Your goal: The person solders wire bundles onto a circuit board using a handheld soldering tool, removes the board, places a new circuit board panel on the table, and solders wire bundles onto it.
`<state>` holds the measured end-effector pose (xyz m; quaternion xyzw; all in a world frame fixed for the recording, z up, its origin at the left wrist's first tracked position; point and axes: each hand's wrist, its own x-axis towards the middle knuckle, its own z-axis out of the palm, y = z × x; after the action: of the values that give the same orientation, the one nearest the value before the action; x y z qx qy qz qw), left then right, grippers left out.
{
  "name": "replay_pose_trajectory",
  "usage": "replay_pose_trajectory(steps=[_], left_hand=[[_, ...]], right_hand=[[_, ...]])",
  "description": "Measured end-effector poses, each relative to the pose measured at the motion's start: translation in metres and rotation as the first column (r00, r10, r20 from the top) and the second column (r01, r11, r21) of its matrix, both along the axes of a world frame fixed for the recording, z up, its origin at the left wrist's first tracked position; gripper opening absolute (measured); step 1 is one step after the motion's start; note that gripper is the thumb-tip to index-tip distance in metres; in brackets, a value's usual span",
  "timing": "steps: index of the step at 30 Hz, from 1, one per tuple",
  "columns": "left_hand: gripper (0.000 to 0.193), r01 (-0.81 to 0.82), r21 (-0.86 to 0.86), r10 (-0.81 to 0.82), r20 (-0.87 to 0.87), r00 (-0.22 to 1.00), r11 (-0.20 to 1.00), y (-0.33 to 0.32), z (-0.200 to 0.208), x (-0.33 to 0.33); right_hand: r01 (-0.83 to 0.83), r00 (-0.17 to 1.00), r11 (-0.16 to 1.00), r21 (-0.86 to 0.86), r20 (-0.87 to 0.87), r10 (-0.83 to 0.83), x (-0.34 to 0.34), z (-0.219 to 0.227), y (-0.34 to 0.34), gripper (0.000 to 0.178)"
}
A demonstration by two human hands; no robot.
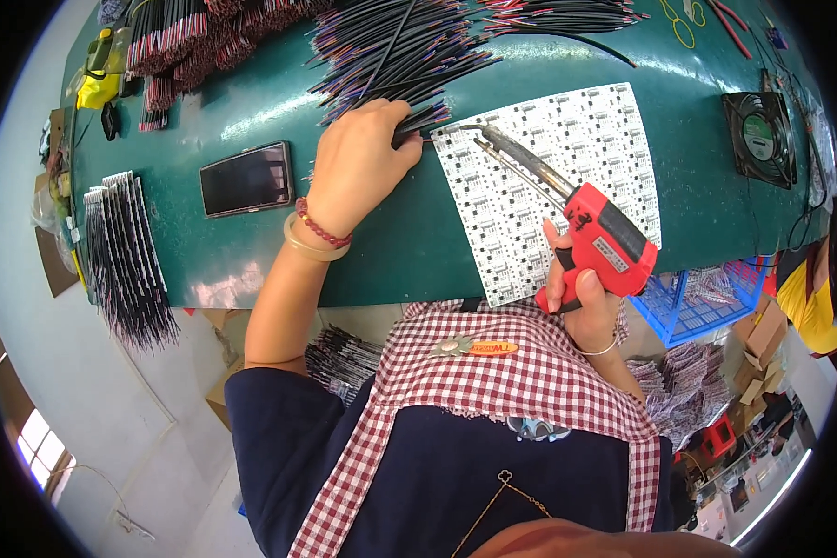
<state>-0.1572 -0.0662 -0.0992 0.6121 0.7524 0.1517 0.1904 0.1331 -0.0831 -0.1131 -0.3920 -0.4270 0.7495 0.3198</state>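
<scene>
My right hand (pixel 586 312) grips the handle of a red soldering gun (pixel 609 244). The gun's long metal tip slants up and left over a white sheet of small circuit boards (pixel 493 223). My left hand (pixel 361 163) is closed on the ends of a few black wires (pixel 425 119), just left of the sheet's upper left corner; its fingertips are partly hidden. Beyond that hand lies a large pile of black wires (pixel 391 51) with coloured stripped ends. A phone (pixel 246 179) with a dark screen rests on the green table, left of my left wrist.
Further bundled wires (pixel 172 37) fill the far left of the table (pixel 372 270). Finished-looking strips with wires (pixel 126 251) hang over the left edge. At right sit a black fan (pixel 760 138), yellow scissors (pixel 684 23) and red-handled pliers (pixel 730 23). A blue basket (pixel 684 312) stands below the edge.
</scene>
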Motion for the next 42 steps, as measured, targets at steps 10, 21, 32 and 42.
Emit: replay_pose_trajectory(steps=[10, 21, 32, 42], left_hand=[[0.018, -0.13, 0.104, 0.117, 0.124, 0.985, 0.986, -0.011, 0.0, -0.015], [0.014, -0.236, 0.102, 0.181, 0.381, 0.907, 0.966, -0.031, 0.014, 0.011], [0.017, -0.199, 0.21, 0.198, 0.028, 0.98, 0.957, -0.02, -0.003, 0.019], [0.018, -0.15, 0.106, 0.153, -0.02, 0.988, 0.983, -0.017, -0.005, 0.019]], right_hand=[[0.025, 0.999, 0.999, -0.032, 0.045, -0.024, 0.006, 0.007, -0.003, 0.056], [0.017, 0.998, 0.998, -0.059, 0.068, -0.013, 0.009, 0.014, -0.006, 0.054], [-0.077, 0.978, 0.997, -0.027, 0.192, 0.08, -0.003, 0.015, -0.005, 0.045], [-0.056, 0.975, 0.998, -0.031, 0.214, 0.061, -0.006, 0.013, -0.01, 0.031]])
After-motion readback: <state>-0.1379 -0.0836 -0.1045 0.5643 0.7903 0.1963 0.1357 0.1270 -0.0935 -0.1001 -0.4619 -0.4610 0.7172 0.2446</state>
